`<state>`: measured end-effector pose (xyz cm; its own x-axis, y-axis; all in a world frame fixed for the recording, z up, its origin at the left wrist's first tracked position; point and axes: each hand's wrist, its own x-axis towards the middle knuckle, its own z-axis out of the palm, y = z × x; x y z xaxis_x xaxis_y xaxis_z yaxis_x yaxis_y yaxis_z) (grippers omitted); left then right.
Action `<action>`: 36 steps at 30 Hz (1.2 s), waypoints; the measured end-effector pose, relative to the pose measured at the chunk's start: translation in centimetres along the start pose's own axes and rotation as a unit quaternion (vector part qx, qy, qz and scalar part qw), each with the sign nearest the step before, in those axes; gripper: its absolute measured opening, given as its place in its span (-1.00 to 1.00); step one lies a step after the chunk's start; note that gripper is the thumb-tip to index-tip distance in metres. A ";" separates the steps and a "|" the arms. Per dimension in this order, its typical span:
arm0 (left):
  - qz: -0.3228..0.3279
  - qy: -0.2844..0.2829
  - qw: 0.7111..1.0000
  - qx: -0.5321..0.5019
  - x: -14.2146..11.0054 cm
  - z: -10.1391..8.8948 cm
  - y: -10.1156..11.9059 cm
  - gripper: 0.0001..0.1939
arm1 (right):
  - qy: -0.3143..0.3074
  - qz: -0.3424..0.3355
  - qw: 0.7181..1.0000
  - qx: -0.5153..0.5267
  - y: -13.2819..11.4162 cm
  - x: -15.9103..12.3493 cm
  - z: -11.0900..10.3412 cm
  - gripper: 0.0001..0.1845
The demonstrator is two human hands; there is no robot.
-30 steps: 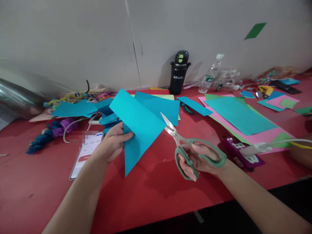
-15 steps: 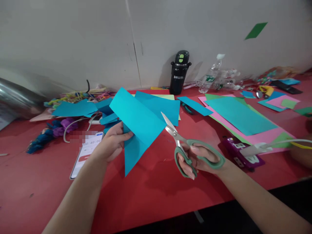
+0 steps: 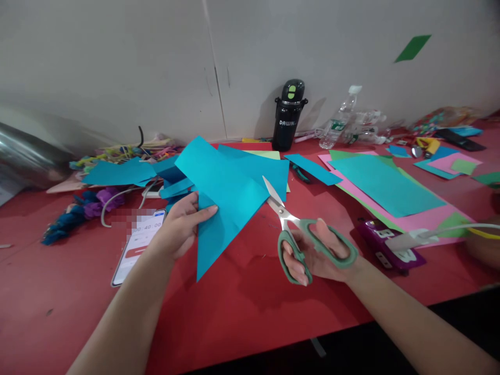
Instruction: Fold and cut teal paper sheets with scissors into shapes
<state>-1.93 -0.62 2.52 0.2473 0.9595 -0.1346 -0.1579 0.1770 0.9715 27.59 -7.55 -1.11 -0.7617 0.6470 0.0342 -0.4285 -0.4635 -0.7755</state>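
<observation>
My left hand (image 3: 186,221) pinches a blue sheet of paper (image 3: 228,195) along its lower left side, thumb on top. The paper is held above the red table and hangs to a point at the bottom. In my right hand (image 3: 308,255) is a pair of scissors (image 3: 283,211) with green handles, fingers and thumb through the loops. The blades are parted at the paper's right corner; part of the lower blade seems hidden by the paper. Behind the held piece lies another blue sheet (image 3: 269,169).
A phone (image 3: 138,247) lies by my left forearm. Stacked coloured sheets (image 3: 390,185) and a purple power strip (image 3: 390,247) are on the right. Along the wall stand a black flask (image 3: 288,117) and a plastic bottle (image 3: 339,120). A person's hand (image 3: 484,255) shows at the right edge.
The blue paper has tilted slightly, its lower tip shifting a little left. The scissors have moved slightly, with their blades still parted at the paper's right corner.
</observation>
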 end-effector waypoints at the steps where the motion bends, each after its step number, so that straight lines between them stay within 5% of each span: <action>1: 0.005 0.008 1.000 0.000 0.0 0.1 0.0 -0.55 | -0.004 0.013 1.000 0.008 0.0 0.1 0.2 -0.19; 5: 0.038 0.053 0.998 -0.006 0.3 0.4 -0.1 -0.52 | -0.040 0.052 0.998 0.003 0.1 0.0 0.4 -0.07; 9: 0.063 0.125 0.990 -0.002 0.5 0.1 -0.2 -0.58 | -0.048 0.011 0.998 -0.029 0.0 -0.2 0.0 -0.19; 12: 0.071 0.148 0.986 0.032 0.3 0.2 0.0 -0.58 | 0.050 -0.087 0.981 -0.168 -0.2 -0.1 -0.2 -0.54; 14: 0.071 0.140 0.985 0.073 0.0 0.7 0.0 -0.58 | 0.158 -0.147 0.938 -0.270 -0.3 0.3 -0.3 -0.67; 17: 0.044 0.103 0.982 0.151 -0.7 1.8 -0.1 -0.55 | 0.311 -0.176 0.861 -0.362 -0.2 1.0 -0.6 -0.58; 19: 0.027 0.080 0.976 0.202 -1.0 2.6 -0.5 -0.47 | 0.360 -0.158 0.831 -0.392 0.0 1.3 -0.8 -0.41; 24: 0.016 0.063 0.960 0.271 -1.1 3.8 -2.1 -0.34 | 0.331 -0.132 0.837 -0.414 0.5 1.3 -0.8 -0.10; 36: 0.053 0.020 0.976 0.210 -0.4 3.4 -2.9 -0.56 | 0.339 -0.133 0.806 -0.466 0.4 1.1 -0.9 -0.57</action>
<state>1.68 -2.24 0.37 0.2123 0.9768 -0.0282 0.2274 -0.0213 0.9736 27.03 -6.54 -1.94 -0.1278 0.9772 0.1696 0.2601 0.1980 -0.9451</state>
